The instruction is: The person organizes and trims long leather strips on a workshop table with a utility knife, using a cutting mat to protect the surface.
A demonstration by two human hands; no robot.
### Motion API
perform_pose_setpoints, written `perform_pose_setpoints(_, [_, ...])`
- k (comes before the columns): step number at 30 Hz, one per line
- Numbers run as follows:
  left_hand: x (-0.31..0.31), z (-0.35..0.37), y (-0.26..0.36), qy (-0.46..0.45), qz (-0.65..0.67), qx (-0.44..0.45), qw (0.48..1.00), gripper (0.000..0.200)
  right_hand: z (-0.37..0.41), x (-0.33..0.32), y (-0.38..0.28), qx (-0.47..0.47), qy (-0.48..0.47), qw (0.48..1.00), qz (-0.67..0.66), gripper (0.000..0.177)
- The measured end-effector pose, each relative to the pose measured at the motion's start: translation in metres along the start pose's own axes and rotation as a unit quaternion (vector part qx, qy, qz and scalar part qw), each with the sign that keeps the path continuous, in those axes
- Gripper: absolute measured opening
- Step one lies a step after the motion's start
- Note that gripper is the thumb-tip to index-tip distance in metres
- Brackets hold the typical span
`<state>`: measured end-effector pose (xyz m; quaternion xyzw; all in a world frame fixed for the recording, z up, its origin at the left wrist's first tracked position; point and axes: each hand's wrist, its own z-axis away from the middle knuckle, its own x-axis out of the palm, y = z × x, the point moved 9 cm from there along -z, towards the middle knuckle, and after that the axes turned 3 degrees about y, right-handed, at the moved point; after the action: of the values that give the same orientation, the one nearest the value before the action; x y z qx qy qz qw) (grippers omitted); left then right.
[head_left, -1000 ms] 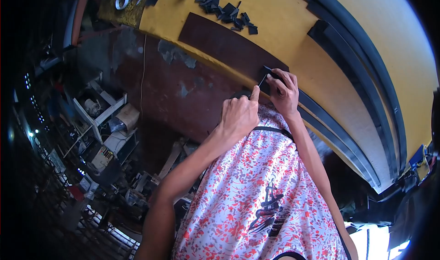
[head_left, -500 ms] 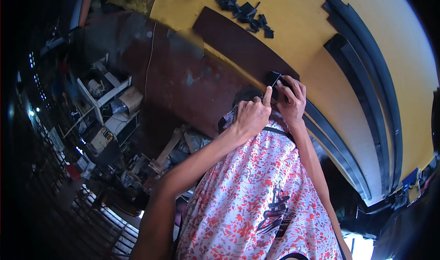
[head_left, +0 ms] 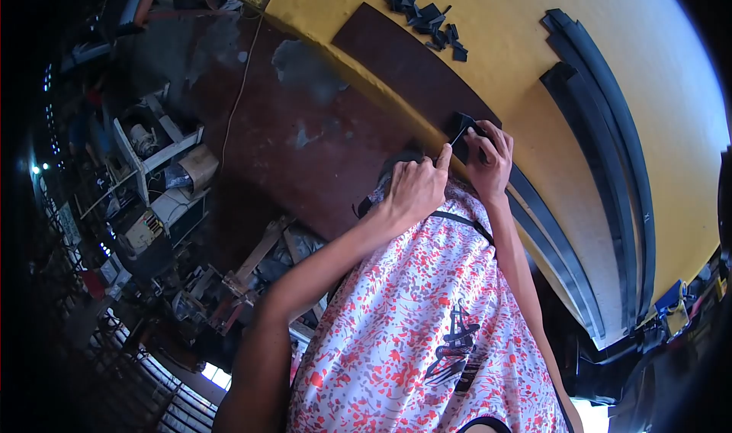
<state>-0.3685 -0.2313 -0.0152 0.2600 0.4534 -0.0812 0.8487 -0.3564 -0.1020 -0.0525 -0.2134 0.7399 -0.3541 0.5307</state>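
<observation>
My left hand (head_left: 416, 190) is closed around a tool whose handle is hidden, its index finger stretched along a thin blade (head_left: 457, 136). The blade touches or nearly touches a black strip (head_left: 463, 120) at its end. Fingers of my right hand (head_left: 490, 158) pinch that strip near the table edge. Both hands are close together in front of my patterned shirt. Under the strip's end lies a dark brown board (head_left: 412, 67) on the yellow table (head_left: 503, 44).
Small black offcuts (head_left: 427, 19) lie in a pile beyond the board. Long black strips (head_left: 602, 151) lie along the table's right side, and more strips (head_left: 549, 238) run below my right hand. To the left are the reddish floor (head_left: 282, 143) and a wooden frame (head_left: 164, 154).
The view has shifted slightly. My hands stay together at the strip's end, with the blade and the pinch little changed.
</observation>
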Motion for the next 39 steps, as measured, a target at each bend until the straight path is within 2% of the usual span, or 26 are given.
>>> perform_pose_setpoints(6, [-0.001,-0.008,0.002,-0.024,0.0,-0.001,1.0,0.059,-0.002,-0.001,0.0,0.004,0.002,1.0,-0.003,0.027])
perform_pose_setpoints(14, [0.0,-0.019,0.018,-0.001,-0.035,0.018,0.999,0.054,0.0,0.001,-0.001,-0.012,0.004,1.0,-0.019,0.03])
perform_pose_setpoints(16, [-0.006,-0.026,-0.001,0.003,-0.031,0.001,1.0,0.05,0.0,0.0,-0.002,-0.007,0.003,1.0,0.0,0.021])
perform_pose_setpoints(19, [-0.021,-0.034,-0.043,-0.008,0.114,-0.008,0.993,0.039,-0.002,-0.001,-0.005,-0.015,0.004,1.0,0.004,0.018])
perform_pose_setpoints(20, [-0.024,-0.038,-0.049,-0.004,0.118,-0.005,0.993,0.039,-0.001,-0.001,-0.006,-0.015,0.001,1.0,0.008,0.018])
perform_pose_setpoints(27, [-0.038,-0.049,-0.041,-0.053,0.088,0.053,0.993,0.036,-0.004,-0.002,-0.01,-0.013,0.003,1.0,0.008,0.022])
perform_pose_setpoints(30, [-0.047,-0.062,-0.044,-0.121,0.046,0.076,0.989,0.037,-0.003,-0.002,-0.006,0.0,0.006,1.0,-0.01,0.02])
perform_pose_setpoints(31, [-0.054,-0.071,-0.049,-0.113,0.03,0.081,0.99,0.037,-0.004,-0.003,-0.006,0.002,0.012,1.0,-0.006,0.02])
perform_pose_setpoints(34, [-0.075,-0.096,-0.06,-0.083,0.018,0.105,0.991,0.037,-0.001,-0.003,-0.009,-0.014,0.015,1.0,0.019,0.021])
perform_pose_setpoints(36, [-0.076,-0.099,-0.053,-0.108,-0.026,0.132,0.985,0.037,0.0,-0.003,-0.009,-0.015,0.017,0.999,0.034,0.022])
perform_pose_setpoints(38, [-0.067,-0.095,-0.046,-0.118,-0.014,0.196,0.973,0.038,0.0,-0.005,-0.014,-0.028,0.025,0.997,0.064,0.023])
perform_pose_setpoints(39, [-0.067,-0.094,-0.044,-0.147,-0.046,0.186,0.97,0.038,0.0,-0.005,-0.019,-0.038,0.024,0.995,0.089,0.023])
